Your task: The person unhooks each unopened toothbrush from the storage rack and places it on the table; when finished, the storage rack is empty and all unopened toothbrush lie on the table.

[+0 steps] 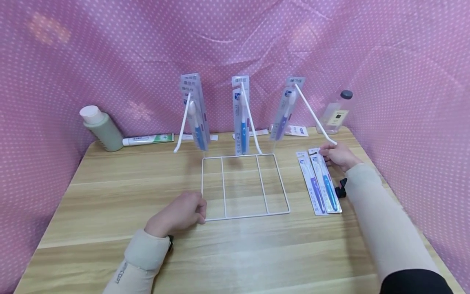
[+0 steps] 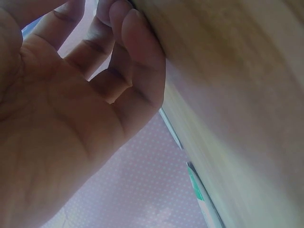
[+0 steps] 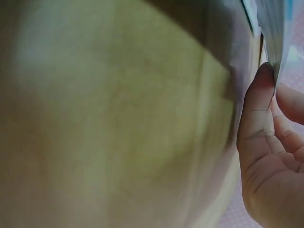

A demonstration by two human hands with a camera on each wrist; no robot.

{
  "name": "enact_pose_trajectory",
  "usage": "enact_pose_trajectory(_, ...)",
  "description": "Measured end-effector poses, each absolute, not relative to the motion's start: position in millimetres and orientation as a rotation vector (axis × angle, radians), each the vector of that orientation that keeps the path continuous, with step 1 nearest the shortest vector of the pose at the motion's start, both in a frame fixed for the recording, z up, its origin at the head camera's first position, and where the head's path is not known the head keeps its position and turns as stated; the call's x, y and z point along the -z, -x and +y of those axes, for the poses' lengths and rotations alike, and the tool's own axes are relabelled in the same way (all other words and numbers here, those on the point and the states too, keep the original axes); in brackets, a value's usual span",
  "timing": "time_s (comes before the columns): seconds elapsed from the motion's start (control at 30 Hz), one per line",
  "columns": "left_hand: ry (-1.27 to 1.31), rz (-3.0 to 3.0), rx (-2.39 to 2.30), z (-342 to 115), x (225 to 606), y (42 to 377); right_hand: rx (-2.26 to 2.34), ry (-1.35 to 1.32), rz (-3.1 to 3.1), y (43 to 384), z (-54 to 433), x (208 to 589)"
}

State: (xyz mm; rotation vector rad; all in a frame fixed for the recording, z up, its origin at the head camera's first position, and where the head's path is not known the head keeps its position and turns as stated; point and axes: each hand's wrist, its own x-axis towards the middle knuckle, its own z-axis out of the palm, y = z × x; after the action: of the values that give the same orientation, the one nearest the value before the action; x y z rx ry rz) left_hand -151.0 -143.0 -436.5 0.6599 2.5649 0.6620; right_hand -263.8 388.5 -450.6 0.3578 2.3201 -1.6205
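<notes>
A white wire display rack [image 1: 244, 215] stands on the table, with packaged toothbrushes hanging from its three hooks. At the rack's front left corner my left hand [image 1: 183, 213] holds the base wire with curled fingers; the left wrist view shows these fingers [image 2: 142, 61] low against the tabletop. To the right of the rack lie a purple toothbrush in its pack [image 1: 312, 183] and, beside it, a blue toothbrush in its pack [image 1: 327, 183]. My right hand [image 1: 339, 156] pinches the upper edge of the blue one's pack. Thumb and finger meet on the card in the right wrist view.
A green bottle [image 1: 104, 128] and a toothpaste tube [image 1: 148, 139] lie at the back left. At the back right stands a clear bottle [image 1: 335, 116] with a dark cap. The right hook [image 1: 315, 116] reaches out close to my right hand. A pink dotted cloth [image 1: 147, 49] surrounds the table.
</notes>
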Motion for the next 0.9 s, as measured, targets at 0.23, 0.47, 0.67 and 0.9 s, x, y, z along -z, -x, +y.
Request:
enact_pose_trajectory(0.23,-0.675,2.563,-0.665,-143.6,436.5,151.7,1.603,-0.390,2.322,265.1,385.5,450.8)
enact_pose_trajectory(0.47,-0.681,2.563,-0.671,-143.6,435.9,152.0,1.514,-0.391,2.361,267.6,386.2,450.9)
enact_pose_trajectory(0.67,-0.690,2.565,-0.674,-143.4,435.9,151.5,1.416,-0.412,2.424,268.2,384.9,448.8)
enact_pose_trajectory(0.9,-0.676,2.558,-0.671,-143.0,434.7,150.9,1.323,-0.406,2.502,266.5,379.4,446.0)
